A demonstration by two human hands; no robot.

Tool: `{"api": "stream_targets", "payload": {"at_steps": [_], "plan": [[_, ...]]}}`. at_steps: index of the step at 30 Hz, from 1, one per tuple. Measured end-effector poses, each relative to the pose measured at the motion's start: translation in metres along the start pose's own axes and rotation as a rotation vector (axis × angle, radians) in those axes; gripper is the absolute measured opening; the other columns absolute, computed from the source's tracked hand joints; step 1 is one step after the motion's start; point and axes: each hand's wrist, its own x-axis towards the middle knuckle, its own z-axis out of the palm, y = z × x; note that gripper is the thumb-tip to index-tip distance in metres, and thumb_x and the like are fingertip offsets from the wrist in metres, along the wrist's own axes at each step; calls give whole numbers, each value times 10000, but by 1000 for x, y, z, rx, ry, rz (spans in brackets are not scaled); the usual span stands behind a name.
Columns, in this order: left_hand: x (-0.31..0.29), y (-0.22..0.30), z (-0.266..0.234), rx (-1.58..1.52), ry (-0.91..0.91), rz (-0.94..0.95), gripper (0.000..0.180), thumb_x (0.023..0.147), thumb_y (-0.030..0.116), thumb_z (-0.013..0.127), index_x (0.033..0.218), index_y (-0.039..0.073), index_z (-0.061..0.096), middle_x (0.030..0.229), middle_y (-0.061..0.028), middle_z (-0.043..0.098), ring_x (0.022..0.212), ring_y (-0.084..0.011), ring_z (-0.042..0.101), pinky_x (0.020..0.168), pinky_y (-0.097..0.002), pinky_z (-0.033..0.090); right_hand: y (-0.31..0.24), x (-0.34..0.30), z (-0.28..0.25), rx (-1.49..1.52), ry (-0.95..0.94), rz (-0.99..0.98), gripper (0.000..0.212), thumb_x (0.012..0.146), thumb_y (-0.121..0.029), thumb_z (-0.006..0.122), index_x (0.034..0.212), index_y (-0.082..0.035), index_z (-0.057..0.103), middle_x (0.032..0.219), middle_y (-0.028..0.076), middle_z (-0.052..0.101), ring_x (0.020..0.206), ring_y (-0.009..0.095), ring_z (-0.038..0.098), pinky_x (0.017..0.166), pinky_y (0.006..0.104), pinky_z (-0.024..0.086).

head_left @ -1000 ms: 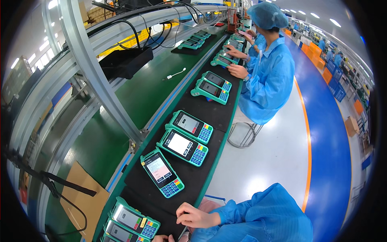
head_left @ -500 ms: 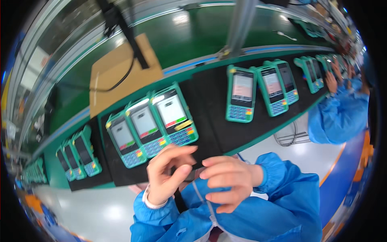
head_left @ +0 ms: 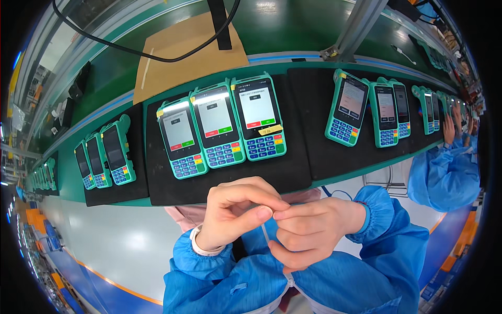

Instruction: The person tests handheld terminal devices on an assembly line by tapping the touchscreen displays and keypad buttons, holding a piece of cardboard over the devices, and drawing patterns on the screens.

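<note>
My left hand and my right hand meet at the fingertips in front of my body, just off the near edge of the bench. Both sets of fingers are curled into a pinch; anything between them is too small or hidden to make out. Closest beyond them stand three teal card payment terminals, a left one, a middle one and a right one, side by side with lit screens. A small yellow label sticks to the right one, between screen and keypad. Neither hand touches the terminals.
Dark-screened terminals stand on the black mat at left. More terminals are at right, near a co-worker's blue sleeve and hands. A cardboard sheet, a black cable and a metal post are behind.
My hands have come together, from apart with loose fingers to fingertips touching in a pinch. The view has turned, so the terminals appear higher and farther right.
</note>
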Motion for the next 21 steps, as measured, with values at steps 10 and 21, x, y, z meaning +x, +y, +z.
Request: {"api": "stream_targets", "payload": {"at_steps": [10,21], "plan": [[-3,2,-3,-16,0,-14,154,810,0,682,954,-36,726,922,-142,688,854,-186,637,744,-282,516,-1,4,1,39,2,-13,90,800,-157,579,842,-78,577,816,1,548,785,147,573,957,339,514],[-5,4,-7,63,20,49,139,805,28,706,928,-32,730,879,-136,696,805,-190,656,702,-275,525,2,8,4,274,40,58,267,800,-307,628,893,-57,605,789,26,522,769,176,566,925,368,528]]}}
